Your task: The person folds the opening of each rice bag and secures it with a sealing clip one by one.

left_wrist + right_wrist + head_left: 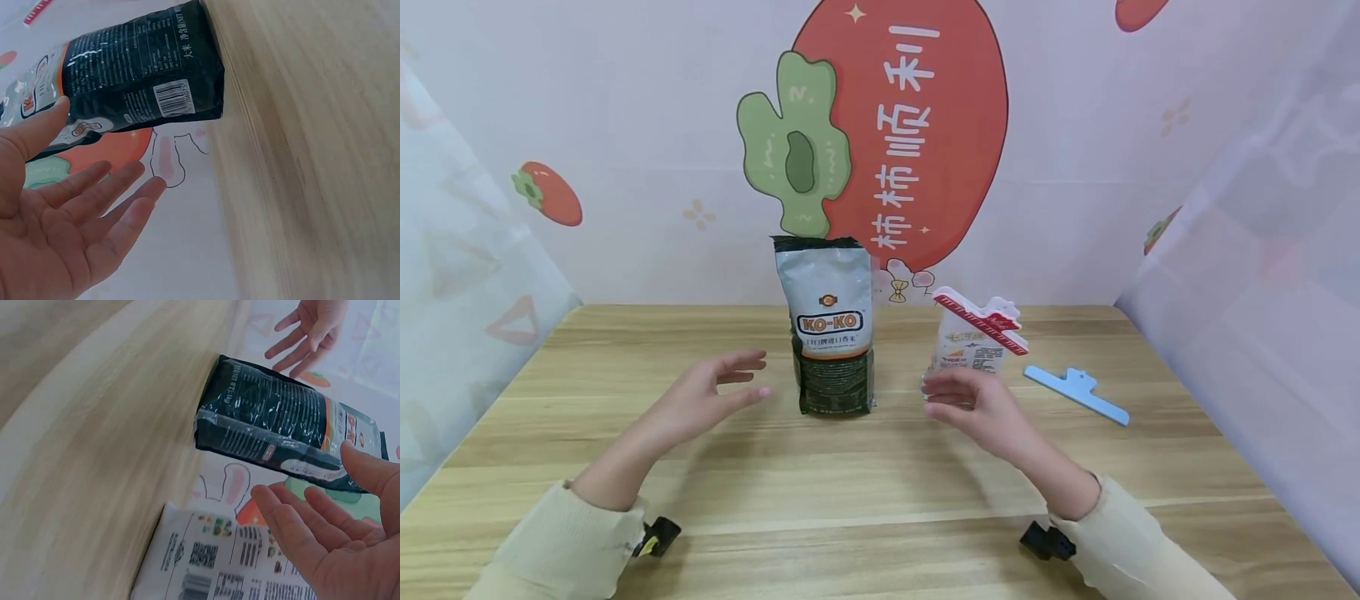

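A KO-KO rice bag (833, 325), pale at the top and dark green below, stands upright on the wooden table. To its left my left hand (709, 393) is held apart from it, fingers spread and holding nothing, as the left wrist view also shows. On the other side my right hand (973, 404) hovers, thumb and fingers parted around air. Behind that hand stands a white printed bag (967, 340), its lower part partly hidden by the fingers. A red and white sealing clip (981, 321) sits slanted across the top of this bag.
A light blue sealing clip (1077, 393) lies on the table (850, 517) at the right, beyond my right hand. Cloth walls with persimmon prints (917, 133) enclose the back and both sides.
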### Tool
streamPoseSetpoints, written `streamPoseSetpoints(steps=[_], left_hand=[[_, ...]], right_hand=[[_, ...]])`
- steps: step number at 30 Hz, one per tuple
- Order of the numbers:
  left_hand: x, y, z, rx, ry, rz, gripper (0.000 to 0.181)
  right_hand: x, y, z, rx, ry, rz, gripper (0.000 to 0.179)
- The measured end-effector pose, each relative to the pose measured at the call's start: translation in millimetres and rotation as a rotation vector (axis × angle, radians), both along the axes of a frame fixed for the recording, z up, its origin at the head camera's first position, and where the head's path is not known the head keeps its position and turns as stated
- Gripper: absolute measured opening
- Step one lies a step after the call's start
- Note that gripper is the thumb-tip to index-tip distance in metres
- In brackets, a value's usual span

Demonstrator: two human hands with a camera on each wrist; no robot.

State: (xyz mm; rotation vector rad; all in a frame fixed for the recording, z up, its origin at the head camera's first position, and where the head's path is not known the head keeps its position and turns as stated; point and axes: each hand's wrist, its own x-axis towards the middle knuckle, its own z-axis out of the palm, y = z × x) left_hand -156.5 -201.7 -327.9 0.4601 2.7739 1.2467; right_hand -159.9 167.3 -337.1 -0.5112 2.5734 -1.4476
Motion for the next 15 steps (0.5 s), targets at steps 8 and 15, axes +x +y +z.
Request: streamPoseSetpoints(steps=[8, 15], left_hand=[[-11.7, 2.2, -6.4, 0.035, -0.025, 0.002, 0.063], [-21.7, 9.5, -13.2, 0.03, -0.026, -0.022, 0.073]], right_hand=[[-9.6, -23.9, -1.1, 0.011, -0.014, 0.036, 0.048], [-20.7, -42.9, -4.5, -0.04, -0.051, 0.03, 0.064]])
